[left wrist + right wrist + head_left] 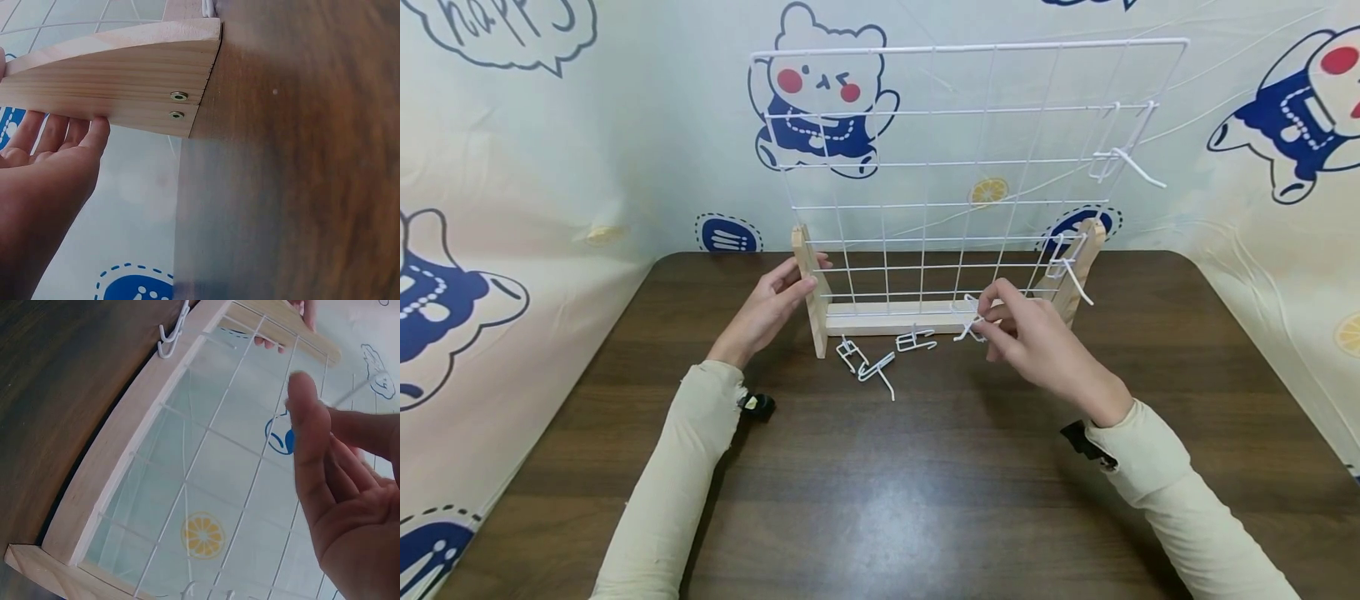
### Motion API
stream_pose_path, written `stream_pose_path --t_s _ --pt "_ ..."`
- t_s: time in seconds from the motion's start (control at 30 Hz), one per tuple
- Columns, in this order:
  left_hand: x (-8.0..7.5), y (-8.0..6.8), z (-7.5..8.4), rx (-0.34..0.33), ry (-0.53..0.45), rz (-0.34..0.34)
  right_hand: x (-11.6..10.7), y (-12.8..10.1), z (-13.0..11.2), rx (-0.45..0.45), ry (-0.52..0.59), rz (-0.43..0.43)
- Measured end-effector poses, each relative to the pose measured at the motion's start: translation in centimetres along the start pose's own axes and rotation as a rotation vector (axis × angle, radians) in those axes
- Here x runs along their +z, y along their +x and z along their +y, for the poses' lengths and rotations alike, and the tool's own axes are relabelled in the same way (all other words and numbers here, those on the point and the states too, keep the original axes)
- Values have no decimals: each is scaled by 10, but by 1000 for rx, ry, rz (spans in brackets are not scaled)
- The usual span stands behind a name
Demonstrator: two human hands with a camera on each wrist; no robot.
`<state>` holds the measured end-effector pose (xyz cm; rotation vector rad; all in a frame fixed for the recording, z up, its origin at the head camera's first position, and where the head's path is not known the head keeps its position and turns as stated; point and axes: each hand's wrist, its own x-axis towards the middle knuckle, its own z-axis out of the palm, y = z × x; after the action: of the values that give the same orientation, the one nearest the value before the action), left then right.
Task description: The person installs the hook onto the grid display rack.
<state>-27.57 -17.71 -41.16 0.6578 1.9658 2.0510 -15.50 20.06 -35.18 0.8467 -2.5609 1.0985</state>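
A white wire grid panel (970,47) stands upright in a wooden base. My left hand (763,304) grips the base's left wooden side piece (812,308), thumb on the near side and fingers around the far edge; the left wrist view shows two bolt heads (179,96) in this wood (119,81). With thumb and fingertips, my right hand (1037,346) pinches a white wire hook (967,327) in front of the lower grid. Part of that hook is hidden by the fingers; in the right wrist view its prong (359,390) sticks out beyond them.
Three loose white hooks (914,340) lie on the brown table (865,500) before the base's crossbar (887,321). Two more hang on the grid's right side, one higher hook (1123,157) and one lower hook (1067,267), prongs pointing outward. A printed cloth (647,125) hangs behind.
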Motion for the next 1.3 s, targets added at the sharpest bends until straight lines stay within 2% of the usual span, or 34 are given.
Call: stream_pose_path --t_s 0.17,0.37,0.63,0.73,0.83,0.97,1.13,1.3 --pt "-3 -5 1 -12 -3 19 7 4 -6 -71 14 111" --pt "-2 -6 2 -17 -29 16 6 12 -15 -85 69 229" --pt "3 -1 1 -22 -32 17 -6 33 -23 -99 309 361" --pt "5 2 0 -21 -23 10 -10 40 -23 -95 367 405" --pt "5 2 0 -15 -21 12 -11 48 -22 -98 445 413" --pt "3 1 0 -7 -31 21 -12 56 -25 -73 645 399" --pt "0 0 0 -8 -48 15 -15 66 -32 -13 857 426" --pt "-1 1 -1 -12 -37 23 -20 78 -36 14 901 450"
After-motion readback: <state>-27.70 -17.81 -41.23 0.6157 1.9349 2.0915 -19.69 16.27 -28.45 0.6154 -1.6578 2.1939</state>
